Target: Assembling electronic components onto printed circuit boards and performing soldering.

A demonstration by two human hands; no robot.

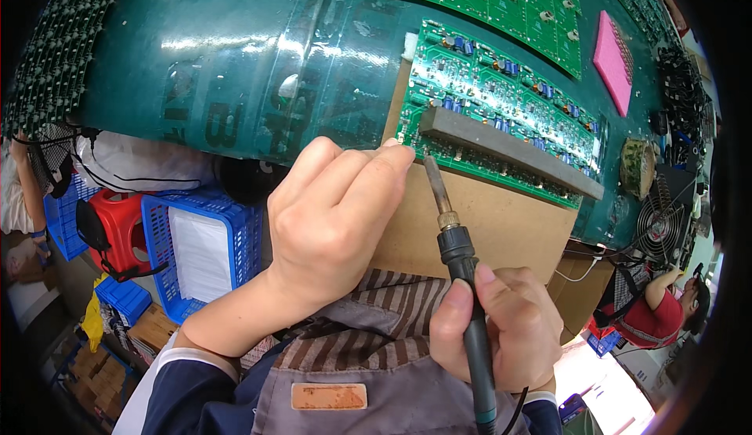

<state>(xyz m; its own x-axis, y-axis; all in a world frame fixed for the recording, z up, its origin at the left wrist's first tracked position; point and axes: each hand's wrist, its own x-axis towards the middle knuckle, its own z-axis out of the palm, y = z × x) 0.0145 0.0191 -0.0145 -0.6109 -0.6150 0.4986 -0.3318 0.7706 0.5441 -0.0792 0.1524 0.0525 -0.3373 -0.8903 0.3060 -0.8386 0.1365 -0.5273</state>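
Observation:
My right hand grips a soldering iron by its dark handle. The iron's metal tip points up at the lower edge of a green circuit board, close to its left end. That board carries blue and other small parts, and a long grey bar lies across it. Underneath is a flat brown sheet. At the board's lower left corner my left hand is closed in a pinch, its fingertips touching or nearly touching the board. Whatever those fingers hold is too small or hidden to make out.
A larger green panel lies beyond the board, with pink foam to its right. Many boards stand at the far left. Blue crates and a red stool are lower left. A person in red sits at right.

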